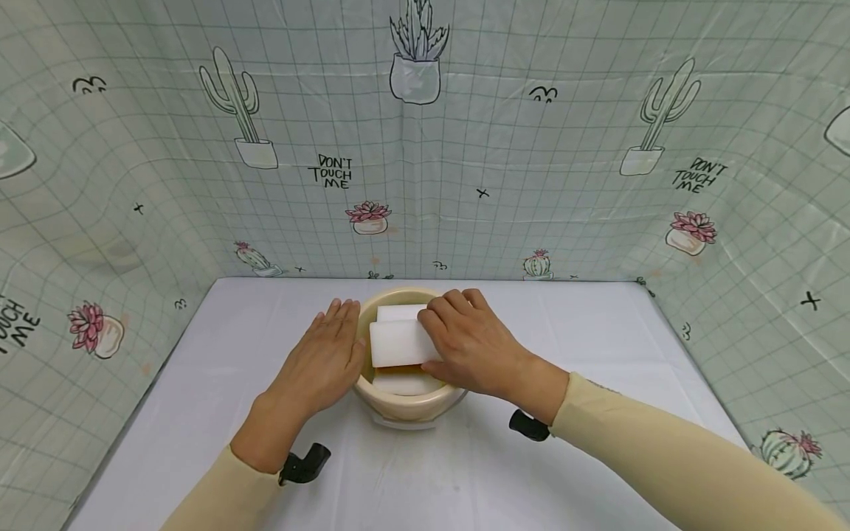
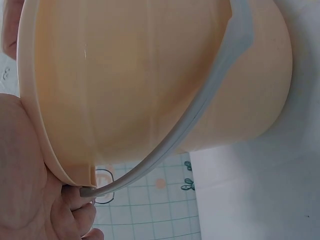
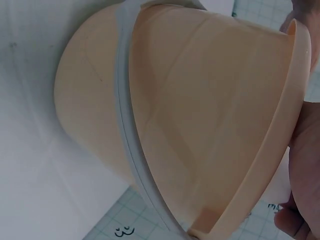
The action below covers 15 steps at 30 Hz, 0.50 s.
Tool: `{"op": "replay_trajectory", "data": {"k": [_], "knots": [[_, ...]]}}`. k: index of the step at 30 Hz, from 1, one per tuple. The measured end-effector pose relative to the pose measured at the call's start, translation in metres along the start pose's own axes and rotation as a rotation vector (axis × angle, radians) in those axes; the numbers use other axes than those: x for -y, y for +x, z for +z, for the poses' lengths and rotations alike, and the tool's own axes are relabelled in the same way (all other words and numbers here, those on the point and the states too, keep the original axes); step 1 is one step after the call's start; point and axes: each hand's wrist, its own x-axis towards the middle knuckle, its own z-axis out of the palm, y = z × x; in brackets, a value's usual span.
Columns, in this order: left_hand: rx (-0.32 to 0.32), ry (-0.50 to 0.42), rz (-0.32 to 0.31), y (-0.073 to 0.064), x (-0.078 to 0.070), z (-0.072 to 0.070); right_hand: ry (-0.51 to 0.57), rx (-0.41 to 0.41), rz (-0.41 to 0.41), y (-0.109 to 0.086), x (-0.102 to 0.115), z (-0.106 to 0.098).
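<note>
A cream plastic bucket (image 1: 408, 405) stands upright on the table, its grey handle (image 2: 190, 107) hanging down along the near side. My right hand (image 1: 474, 346) holds a white rectangular block (image 1: 400, 344) by its right end, at the bucket's mouth. A corner of that block (image 3: 278, 185) shows past the rim in the right wrist view. Below it an orange strip is visible, and other white pieces (image 1: 402, 383) lie inside the bucket. Fingers straight, my left hand (image 1: 322, 361) rests against the left side of the rim.
The white-covered table (image 1: 584, 332) is surrounded by a grid-patterned curtain (image 1: 491, 133) with cactus drawings at the back and sides. A black strap end or mount (image 1: 305, 463) sticks out at the left wrist, another (image 1: 529, 425) at the right.
</note>
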Motion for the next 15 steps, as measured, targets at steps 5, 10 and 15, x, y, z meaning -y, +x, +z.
{"op": "replay_trajectory", "data": {"k": [5, 10, 15], "knots": [[-0.001, -0.002, 0.002, 0.0000, 0.0000, 0.0002, -0.002, 0.043, 0.007, 0.0000, 0.0008, -0.0003], [-0.002, -0.007, 0.004, 0.0002, -0.0003, 0.0004, -0.020, 0.039, 0.009, -0.0030, 0.0006, -0.0001], [0.003, -0.003, 0.002, -0.0001, -0.0005, 0.0003, -0.009, -0.008, 0.008, -0.0052, -0.0002, 0.0018]]}}
